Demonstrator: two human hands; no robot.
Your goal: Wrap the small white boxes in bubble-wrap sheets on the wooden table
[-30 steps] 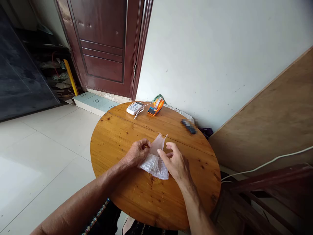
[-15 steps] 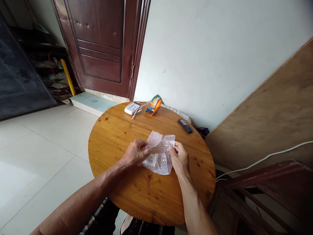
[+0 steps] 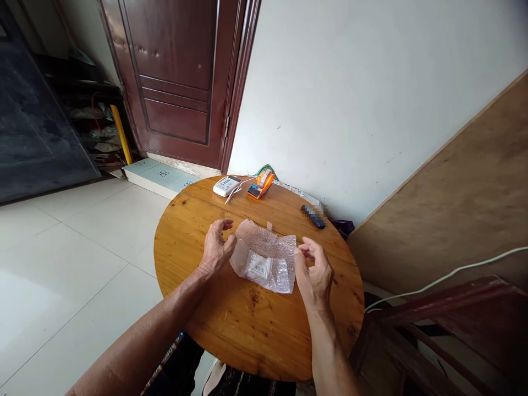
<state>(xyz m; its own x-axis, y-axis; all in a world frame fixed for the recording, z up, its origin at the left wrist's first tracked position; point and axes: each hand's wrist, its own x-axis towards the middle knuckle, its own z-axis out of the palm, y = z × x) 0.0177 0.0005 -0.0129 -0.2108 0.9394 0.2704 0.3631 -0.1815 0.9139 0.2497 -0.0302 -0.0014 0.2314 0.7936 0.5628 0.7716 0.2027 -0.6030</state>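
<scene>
A sheet of clear bubble wrap [image 3: 284,250] lies spread on the round wooden table. On its lower part rests a small pale packet [image 3: 259,267] with a printed label, partly covered by the wrap. My left hand [image 3: 217,246] is at the wrap's left edge, fingers apart and curved, holding nothing. At the right edge is my right hand [image 3: 315,270], its thumb and fingers apart beside the wrap's corner, with nothing seen between them.
Toward the table's [image 3: 185,236] far edge are a white device [image 3: 226,186] with a cable and an orange tape dispenser [image 3: 260,185]. A dark, partly pixelated object [image 3: 314,216] lies at the far right, near the wall.
The bubble wrap has opened out to the left, showing more of the packet. My hands have moved apart and let go of the wrap. The view has shifted slightly.
</scene>
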